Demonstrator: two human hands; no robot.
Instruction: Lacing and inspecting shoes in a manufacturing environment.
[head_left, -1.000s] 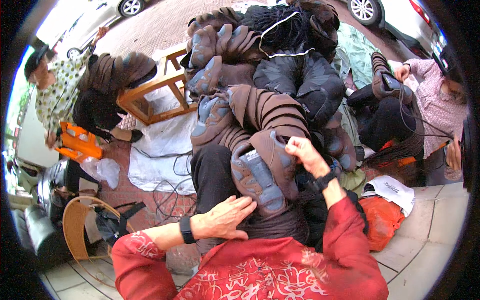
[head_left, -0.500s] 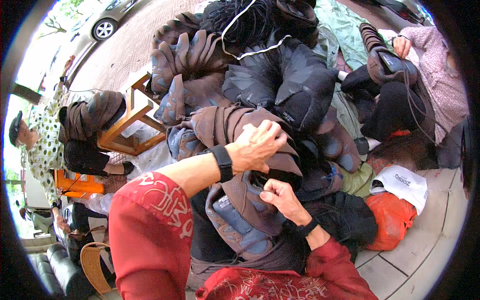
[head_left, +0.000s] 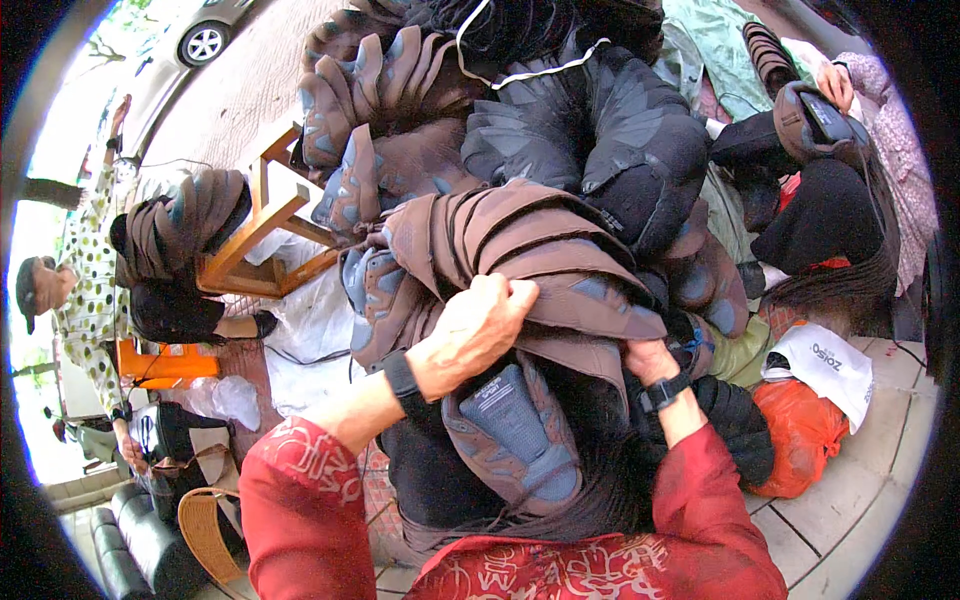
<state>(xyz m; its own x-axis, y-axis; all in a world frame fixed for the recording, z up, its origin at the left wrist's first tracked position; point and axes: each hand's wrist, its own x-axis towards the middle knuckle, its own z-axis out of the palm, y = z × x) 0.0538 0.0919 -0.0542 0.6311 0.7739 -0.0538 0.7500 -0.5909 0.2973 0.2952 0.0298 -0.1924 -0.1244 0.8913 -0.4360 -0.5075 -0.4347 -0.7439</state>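
Observation:
A big heap of brown shoe uppers (head_left: 520, 230) with grey-blue patches rises in front of me. My left hand (head_left: 480, 325) is fisted on a fold of brown material at the front of the heap. My right hand (head_left: 648, 358) reaches up under the overhanging brown pieces and is mostly hidden by them; it seems to grip their underside. Between my forearms lies a brown shoe upper with a grey-blue tongue (head_left: 515, 430) over a black pile. Both wrists carry black bands, and my sleeves are red with a pale pattern.
A wooden stool (head_left: 262, 235) stands left of the heap, with white sheeting (head_left: 310, 340) below it. An orange bag (head_left: 800, 440) and a white bag (head_left: 828, 365) lie at right. Other people sit at left (head_left: 80, 300) and top right (head_left: 880, 120). A wicker basket (head_left: 205, 525) is lower left.
My left hand rose from the lower black pile up onto the heap and closed on the brown material. My right hand dropped from the top of a shoe to beneath the overhanging pieces.

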